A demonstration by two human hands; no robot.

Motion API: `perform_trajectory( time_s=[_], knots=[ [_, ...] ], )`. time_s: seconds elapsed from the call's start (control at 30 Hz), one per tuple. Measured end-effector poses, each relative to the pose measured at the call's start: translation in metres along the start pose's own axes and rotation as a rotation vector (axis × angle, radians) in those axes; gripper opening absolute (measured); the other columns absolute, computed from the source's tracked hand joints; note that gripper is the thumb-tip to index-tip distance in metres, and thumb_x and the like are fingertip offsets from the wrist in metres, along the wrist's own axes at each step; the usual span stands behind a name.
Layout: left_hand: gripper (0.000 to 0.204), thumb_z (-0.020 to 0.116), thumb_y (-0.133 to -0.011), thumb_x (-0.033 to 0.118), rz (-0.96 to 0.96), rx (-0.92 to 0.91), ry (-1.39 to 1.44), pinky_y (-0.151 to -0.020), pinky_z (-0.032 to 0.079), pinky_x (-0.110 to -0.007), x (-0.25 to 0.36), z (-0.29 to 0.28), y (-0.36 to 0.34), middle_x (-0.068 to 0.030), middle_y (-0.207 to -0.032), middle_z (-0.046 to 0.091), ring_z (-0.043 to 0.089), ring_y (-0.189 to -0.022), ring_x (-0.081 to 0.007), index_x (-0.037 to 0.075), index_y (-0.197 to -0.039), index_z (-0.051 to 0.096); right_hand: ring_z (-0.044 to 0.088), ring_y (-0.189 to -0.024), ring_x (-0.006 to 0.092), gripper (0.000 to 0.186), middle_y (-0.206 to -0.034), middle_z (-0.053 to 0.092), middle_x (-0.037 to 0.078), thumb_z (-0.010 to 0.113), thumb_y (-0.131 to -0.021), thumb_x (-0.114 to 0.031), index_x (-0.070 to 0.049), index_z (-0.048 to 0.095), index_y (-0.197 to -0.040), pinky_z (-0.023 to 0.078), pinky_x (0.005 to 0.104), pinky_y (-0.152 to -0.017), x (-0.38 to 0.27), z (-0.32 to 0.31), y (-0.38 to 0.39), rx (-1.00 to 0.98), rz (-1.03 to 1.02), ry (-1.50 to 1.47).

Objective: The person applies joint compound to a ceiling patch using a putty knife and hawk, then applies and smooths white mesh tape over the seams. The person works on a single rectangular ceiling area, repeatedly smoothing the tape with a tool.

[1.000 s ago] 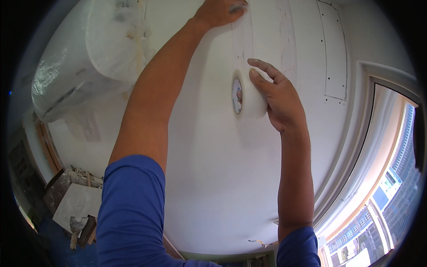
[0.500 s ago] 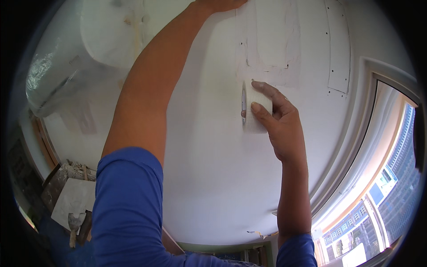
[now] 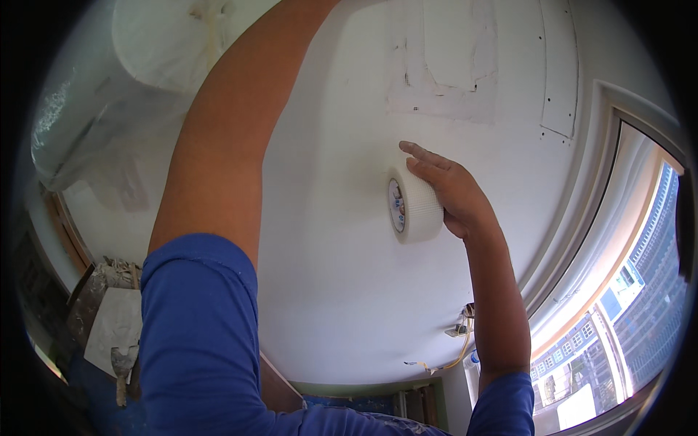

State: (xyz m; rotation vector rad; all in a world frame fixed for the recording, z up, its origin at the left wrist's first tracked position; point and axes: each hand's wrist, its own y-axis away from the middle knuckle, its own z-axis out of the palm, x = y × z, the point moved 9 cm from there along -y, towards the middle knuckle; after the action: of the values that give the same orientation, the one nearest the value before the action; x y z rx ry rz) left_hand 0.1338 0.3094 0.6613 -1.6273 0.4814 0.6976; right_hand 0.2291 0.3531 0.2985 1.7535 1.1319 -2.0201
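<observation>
Gripping white mesh tape roll, right hand; core hole leftward; left hand unseen.

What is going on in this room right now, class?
A person in blue sleeves is working at a white wall. The right hand holds a roll of white mesh tape against the wall, just below a patched area already covered with strips of it. The left arm reaches up past the top of the picture, so its hand is out of view. A plastic-wrapped unit hangs at upper left; a window is at right.
</observation>
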Motion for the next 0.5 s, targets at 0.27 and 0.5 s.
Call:
perform_trajectory(
  time_s=[0.27, 0.5],
  knots=[
    [0.033, 0.069, -0.097, 0.030, -0.006, 0.004, -0.001, -0.122, 0.023, -0.078, -0.002, 0.002, 0.004, -0.0107, -0.151, 0.062, 0.044, -0.150, -0.0384, 0.012, -0.124, 0.077, 0.056, -0.142, 0.0318, 0.060, -0.161, 0.051, 0.024, 0.060, -0.107, -0.026, -0.001, 0.049, -0.160, 0.047, 0.0375, -0.115, 0.002, 0.001, -0.016, -0.081, 0.094, -0.050],
    [0.037, 0.061, -0.105, 0.030, 0.024, -0.028, -0.096, -0.129, 0.019, -0.069, 0.011, 0.000, 0.006, -0.0164, -0.157, 0.056, 0.038, -0.156, -0.0381, 0.007, -0.131, 0.072, 0.057, -0.141, 0.0294, 0.061, -0.161, 0.051, 0.022, 0.060, -0.106, -0.025, -0.001, 0.048, -0.160, 0.047, 0.0356, -0.114, 0.003, 0.000, -0.020, -0.108, 0.096, -0.082]
  ],
)
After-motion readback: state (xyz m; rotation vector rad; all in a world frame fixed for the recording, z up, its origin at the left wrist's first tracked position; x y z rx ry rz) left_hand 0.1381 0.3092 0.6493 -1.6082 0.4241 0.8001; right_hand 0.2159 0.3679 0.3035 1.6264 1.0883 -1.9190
